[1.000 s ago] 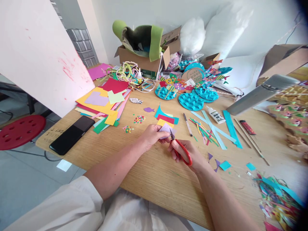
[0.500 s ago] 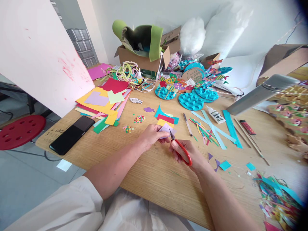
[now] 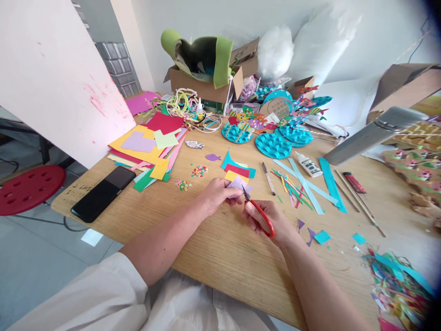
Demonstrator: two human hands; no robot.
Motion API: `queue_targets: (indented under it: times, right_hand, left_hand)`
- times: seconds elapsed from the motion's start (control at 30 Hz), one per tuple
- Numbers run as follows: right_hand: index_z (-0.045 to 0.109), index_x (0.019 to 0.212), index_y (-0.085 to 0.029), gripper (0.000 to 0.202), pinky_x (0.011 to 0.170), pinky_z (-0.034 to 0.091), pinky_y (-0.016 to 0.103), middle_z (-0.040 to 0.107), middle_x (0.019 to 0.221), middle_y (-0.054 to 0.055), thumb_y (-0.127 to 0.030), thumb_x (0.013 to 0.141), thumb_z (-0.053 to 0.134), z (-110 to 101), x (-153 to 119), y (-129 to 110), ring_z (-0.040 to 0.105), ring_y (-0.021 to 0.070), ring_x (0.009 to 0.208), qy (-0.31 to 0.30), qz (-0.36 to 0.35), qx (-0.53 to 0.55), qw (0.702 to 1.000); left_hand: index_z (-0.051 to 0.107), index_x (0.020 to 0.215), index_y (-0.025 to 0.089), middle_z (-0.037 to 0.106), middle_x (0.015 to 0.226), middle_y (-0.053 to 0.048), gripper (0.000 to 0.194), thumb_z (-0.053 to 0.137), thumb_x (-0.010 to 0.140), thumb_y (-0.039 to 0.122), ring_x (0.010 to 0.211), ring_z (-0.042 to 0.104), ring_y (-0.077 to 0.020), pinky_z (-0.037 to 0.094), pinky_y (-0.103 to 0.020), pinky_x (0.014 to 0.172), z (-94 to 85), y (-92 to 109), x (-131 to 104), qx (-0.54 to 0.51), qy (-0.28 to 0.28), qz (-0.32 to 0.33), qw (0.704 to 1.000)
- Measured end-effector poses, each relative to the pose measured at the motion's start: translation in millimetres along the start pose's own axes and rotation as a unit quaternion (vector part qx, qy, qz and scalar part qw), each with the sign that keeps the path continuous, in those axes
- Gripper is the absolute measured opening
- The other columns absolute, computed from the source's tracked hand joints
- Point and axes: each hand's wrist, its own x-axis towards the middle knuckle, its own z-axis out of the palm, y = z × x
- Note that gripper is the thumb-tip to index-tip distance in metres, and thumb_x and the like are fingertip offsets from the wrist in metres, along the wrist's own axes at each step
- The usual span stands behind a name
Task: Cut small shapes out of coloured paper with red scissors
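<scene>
Between the thumb and fingers of my left hand (image 3: 220, 192) is a small piece of light purple paper (image 3: 235, 185). My right hand (image 3: 267, 218) is closed on red-handled scissors (image 3: 262, 216), whose blades meet the right side of that paper. Just beyond it lie yellow paper (image 3: 236, 176), red paper (image 3: 238, 170) and blue paper (image 3: 230, 161) pieces. A purple paper fish (image 3: 213, 157) rests flat farther back, left of the blue paper. A pen (image 3: 268, 178) lies to the right of the held paper. My fingers hide part of the purple piece.
At left are a black phone (image 3: 103, 193) and stacked coloured paper (image 3: 138, 142). Paper strips (image 3: 292, 188), a white glue bottle (image 3: 309, 164) and a grey flask (image 3: 372, 135) stand or lie to the right. Paper scraps (image 3: 399, 285) pile at the lower right.
</scene>
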Motion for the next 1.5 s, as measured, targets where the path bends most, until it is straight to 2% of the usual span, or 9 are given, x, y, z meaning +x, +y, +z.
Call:
queue_targets:
  times: [0.43, 0.73, 0.9, 1.17, 1.5]
  right_hand:
    - [0.056, 0.062, -0.018, 0.053, 0.039, 0.029, 0.022, 0.054, 0.045, -0.001, -0.069, 0.068, 0.067, 0.9, -0.9, -2.6, 0.044, 0.0096, 0.037, -0.006, -0.009, -0.014, 1.0]
    - [0.048, 0.054, -0.02, 0.053, 0.037, 0.028, 0.021, 0.05, 0.043, -0.002, -0.066, 0.069, 0.068, -1.4, 2.5, 3.2, 0.043, 0.0091, 0.036, -0.01, -0.006, -0.019, 1.0]
    - [0.05, 0.058, -0.019, 0.051, 0.037, 0.028, 0.021, 0.052, 0.044, -0.002, -0.064, 0.068, 0.07, -0.8, 1.4, 2.4, 0.045, 0.0095, 0.037, -0.005, -0.01, -0.01, 1.0]
    - [0.049, 0.056, -0.018, 0.054, 0.037, 0.027, 0.02, 0.054, 0.047, 0.0, -0.067, 0.071, 0.067, 0.1, 0.6, -0.4, 0.046, 0.0089, 0.04, -0.017, -0.025, -0.008, 0.999]
    - [0.05, 0.059, -0.017, 0.054, 0.039, 0.031, 0.02, 0.053, 0.047, -0.002, -0.068, 0.073, 0.065, -0.3, 4.1, 5.0, 0.046, 0.0081, 0.04, -0.023, -0.039, 0.001, 0.999]
  left_hand:
    - [0.067, 0.069, 0.01, 0.063, 0.055, -0.003, 0.016, 0.069, 0.061, 0.023, 0.048, 0.054, -0.0091, 0.039, -0.022, 0.05, 0.9, 2.2, -1.7, 0.001, 0.0, -0.006, 1.0]
    - [0.066, 0.069, 0.009, 0.062, 0.055, -0.003, 0.021, 0.072, 0.059, 0.027, 0.048, 0.053, -0.0088, 0.039, -0.022, 0.05, 0.0, 2.0, -1.3, 0.002, 0.005, -0.015, 1.0]
    - [0.068, 0.075, 0.009, 0.063, 0.057, -0.003, 0.025, 0.073, 0.058, 0.028, 0.05, 0.055, -0.0094, 0.039, -0.021, 0.051, -0.5, 0.1, -0.2, -0.004, 0.01, -0.018, 1.0]
    - [0.067, 0.071, 0.009, 0.062, 0.057, -0.002, 0.026, 0.074, 0.057, 0.03, 0.049, 0.053, -0.0081, 0.04, -0.021, 0.051, -2.0, -1.0, 0.6, 0.0, 0.0, -0.01, 1.0]
    - [0.064, 0.067, 0.01, 0.06, 0.056, -0.001, 0.024, 0.075, 0.058, 0.03, 0.049, 0.05, -0.0075, 0.04, -0.022, 0.053, -2.1, -2.0, 1.0, 0.007, 0.005, -0.002, 1.0]
